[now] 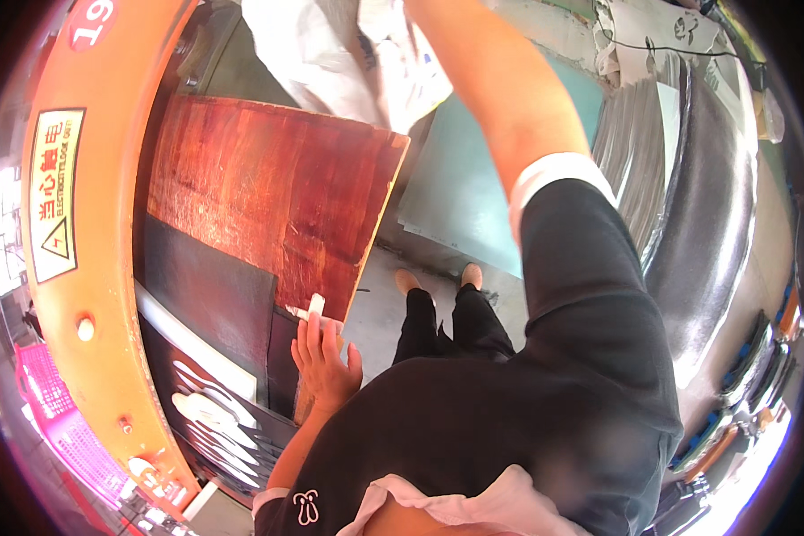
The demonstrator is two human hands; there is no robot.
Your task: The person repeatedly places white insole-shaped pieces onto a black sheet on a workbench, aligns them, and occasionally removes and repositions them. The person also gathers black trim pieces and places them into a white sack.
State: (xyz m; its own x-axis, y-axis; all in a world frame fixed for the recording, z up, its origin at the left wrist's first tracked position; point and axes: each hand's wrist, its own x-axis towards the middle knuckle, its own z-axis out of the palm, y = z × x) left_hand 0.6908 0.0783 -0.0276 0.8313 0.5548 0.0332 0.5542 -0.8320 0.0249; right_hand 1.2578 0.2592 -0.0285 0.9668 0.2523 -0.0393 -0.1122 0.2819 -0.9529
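My left hand (328, 368) lies at the near corner of a glossy reddish-brown wooden board (259, 179). Its fingers are stretched out and point away from me. At the fingertips is a small white piece (316, 306); what it is I cannot make out. My right forearm (491, 80) reaches far forward, and its hand is cut off by the top edge. Beside that arm hangs a white sack or sheet (339, 54), smeared by motion, over the board's far edge. Whether my right hand holds it is hidden.
An orange machine frame (107, 268) with a warning label curves along the left. Dark sheet (210, 304) and white strips (214, 411) lie beside the board. To the right are a pale blue-green sheet (464, 196), a stack of grey sheets (634, 161) and a shiny dark roll (710, 205). A pink basket (71, 429) stands lower left.
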